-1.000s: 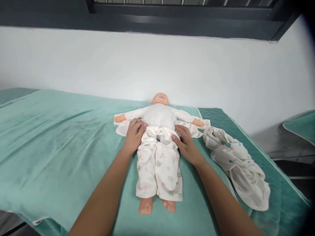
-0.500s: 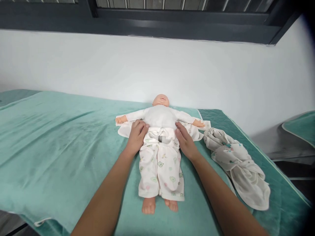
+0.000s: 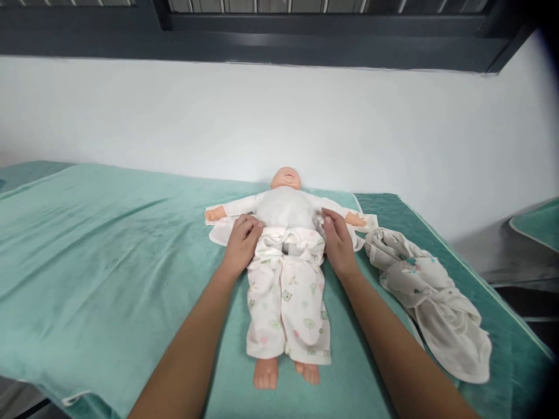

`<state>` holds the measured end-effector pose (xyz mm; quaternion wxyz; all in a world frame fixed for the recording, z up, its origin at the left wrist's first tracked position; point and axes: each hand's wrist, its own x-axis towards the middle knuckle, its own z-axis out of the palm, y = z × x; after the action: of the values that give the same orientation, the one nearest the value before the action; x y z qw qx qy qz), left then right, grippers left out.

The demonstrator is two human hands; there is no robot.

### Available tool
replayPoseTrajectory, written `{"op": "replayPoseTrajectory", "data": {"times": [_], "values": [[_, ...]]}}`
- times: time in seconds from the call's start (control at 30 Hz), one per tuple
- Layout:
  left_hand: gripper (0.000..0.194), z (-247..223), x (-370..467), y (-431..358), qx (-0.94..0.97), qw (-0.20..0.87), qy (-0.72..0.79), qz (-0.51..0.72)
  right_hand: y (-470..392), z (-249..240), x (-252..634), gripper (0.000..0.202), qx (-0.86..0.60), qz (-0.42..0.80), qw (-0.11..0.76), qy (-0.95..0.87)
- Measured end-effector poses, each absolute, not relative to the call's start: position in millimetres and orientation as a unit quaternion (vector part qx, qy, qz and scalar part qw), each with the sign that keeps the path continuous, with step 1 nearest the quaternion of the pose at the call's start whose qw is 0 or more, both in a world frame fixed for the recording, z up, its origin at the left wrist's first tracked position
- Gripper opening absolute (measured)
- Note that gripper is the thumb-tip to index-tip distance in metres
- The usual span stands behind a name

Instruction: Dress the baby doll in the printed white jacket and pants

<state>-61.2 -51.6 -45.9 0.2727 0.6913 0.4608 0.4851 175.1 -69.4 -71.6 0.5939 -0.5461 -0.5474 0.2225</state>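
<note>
Head view shows me a baby doll [image 3: 286, 206] lying face-up on the green sheet [image 3: 109, 273], feet near. Left hand [image 3: 243, 241] and right hand [image 3: 339, 241] flank the waist of its printed trousers [image 3: 303, 302], fingers curled; whether they grip fabric, I cannot tell. Bunched white cloth [image 3: 430, 297] lies right.

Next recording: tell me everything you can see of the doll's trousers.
The trousers are white, soft-looking cloth printed with small green, pink and yellowish figures. They cover the legs of the doll, which lies face up on the green sheet; its bare feet stick out past the hems. The waist is bunched, with a small dark patch showing at its middle. The left hand rests against one side of the waist; the right hand is beside the other, contact unclear.
</note>
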Motion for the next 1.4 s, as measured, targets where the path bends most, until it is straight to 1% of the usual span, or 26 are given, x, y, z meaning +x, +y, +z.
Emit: {"op": "replayPoseTrajectory", "data": {"times": [0.1,0.2,0.37,0.57,0.63,0.73,0.9,0.97,1.23,1.4], "values": [[0.029,-45.8,-60.9,-51.5,0.687,0.275,0.463,0.487,-68.1,-72.4,173.9,0.058,-0.533,0.248,0.549,-0.594],[0.029,-46.1,-60.8,-51.9,0.685,0.276,0.464,0.489,-68.6,-76.7,173.3,0.060,-0.539,0.234,0.505,-0.632],[0.030,-45.0,-60.2,-53.0,0.684,0.278,0.464,0.489,-60.8,-79.2,179.1,0.059,-0.546,0.182,0.490,-0.655],[0.031,-45.5,-60.8,-52.8,0.678,0.281,0.466,0.493,-38.5,-63.9,187.4,0.057,-0.535,0.147,0.448,-0.701],[0.030,-46.8,-62.0,-51.8,0.679,0.283,0.467,0.490,-38.7,-62.5,187.4,0.054,-0.523,0.148,0.451,-0.708],[0.030,-48.6,-63.9,-49.7,0.682,0.286,0.466,0.486,-45.6,-63.9,187.0,0.048,-0.524,0.167,0.479,-0.684],[0.028,-48.6,-65.5,-47.9,0.671,0.304,0.467,0.489,-47.4,-67.2,193.6,0.038,-0.550,0.166,0.588,-0.570],[0.028,-48.2,-65.7,-48.0,0.670,0.307,0.469,0.488,-44.0,-70.3,196.4,0.033,-0.562,0.170,0.605,-0.538],[0.028,-48.4,-66.5,-49.0,0.669,0.308,0.470,0.486,-51.4,-77.6,185.6,0.037,-0.585,0.185,0.518,-0.596],[0.026,-48.4,-67.0,-48.4,0.669,0.313,0.466,0.488,-53.1,-78.7,185.8,0.040,-0.571,0.206,0.508,-0.612]]}}
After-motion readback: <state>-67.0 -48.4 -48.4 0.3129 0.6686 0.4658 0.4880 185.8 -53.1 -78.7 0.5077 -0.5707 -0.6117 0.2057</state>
